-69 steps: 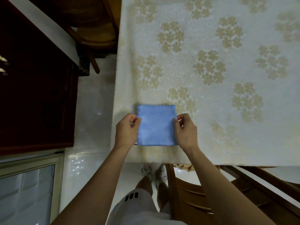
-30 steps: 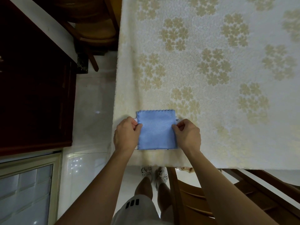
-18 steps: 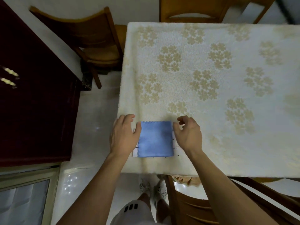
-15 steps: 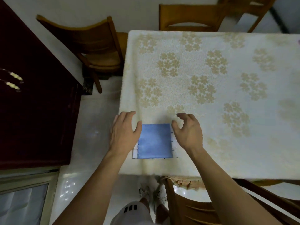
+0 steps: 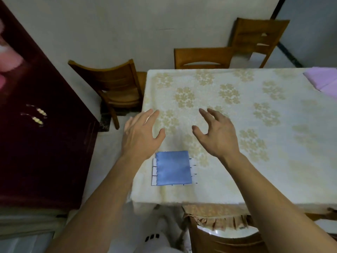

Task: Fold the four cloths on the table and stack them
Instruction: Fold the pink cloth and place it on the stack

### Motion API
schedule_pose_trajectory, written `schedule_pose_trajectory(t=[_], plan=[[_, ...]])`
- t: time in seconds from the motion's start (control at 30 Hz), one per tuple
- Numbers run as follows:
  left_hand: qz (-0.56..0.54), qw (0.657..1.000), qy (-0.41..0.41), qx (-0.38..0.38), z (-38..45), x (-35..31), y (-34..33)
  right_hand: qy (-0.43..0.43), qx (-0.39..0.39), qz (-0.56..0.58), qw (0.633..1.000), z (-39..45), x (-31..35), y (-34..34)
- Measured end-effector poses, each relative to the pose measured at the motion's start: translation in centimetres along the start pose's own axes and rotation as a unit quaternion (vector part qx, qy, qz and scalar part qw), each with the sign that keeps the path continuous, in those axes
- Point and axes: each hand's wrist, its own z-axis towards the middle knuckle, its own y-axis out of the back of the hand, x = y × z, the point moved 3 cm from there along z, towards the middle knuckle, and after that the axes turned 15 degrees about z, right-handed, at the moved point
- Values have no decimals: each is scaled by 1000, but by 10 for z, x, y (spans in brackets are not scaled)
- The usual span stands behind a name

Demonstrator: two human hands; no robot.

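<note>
Both hands are held above the table, apart, nothing gripped: left hand (image 5: 141,136) w/ fingers straight and spread, right hand (image 5: 217,135) w/ fingers loosely curved, palm down. Just below and between the wrists, a folded blue cloth (image 5: 173,168) is laid flat near the table's front-left corner, on top of a white cloth (image 5: 154,173) w/ black grid lines, seen only as a strip at the blue one's left edge & small ticks on the right. A lilac cloth (image 5: 323,78) is seen at the far right edge of the table, partly cut off by the frame.

The table (image 5: 237,115) is covered w/ a cream tablecloth patterned in tan flower clusters. Wooden chairs are placed around it: one at the left end (image 5: 113,84), one at the far side (image 5: 202,58), another behind that by the wall (image 5: 259,39), and one at the near side (image 5: 224,240) w/ a frilled cushion. A dark red cabinet (image 5: 42,143) is stood at left; pale wall behind, glossy light floor tiles.
</note>
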Motion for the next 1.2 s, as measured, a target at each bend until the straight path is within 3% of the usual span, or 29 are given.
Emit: schedule_pose_trajectory(t=[0.23,0.77,1.2], plan=[[36,999,-17,-4,-8,-15,19,22,-4,-55,998,-17,13,28],[46,998,-46,-7,-46,-68,29,-5,-9,-30,999,-69,-16,57],[6,987,-160,-3,-90,-100,28,-87,-77,-43,992,-162,-31,75]])
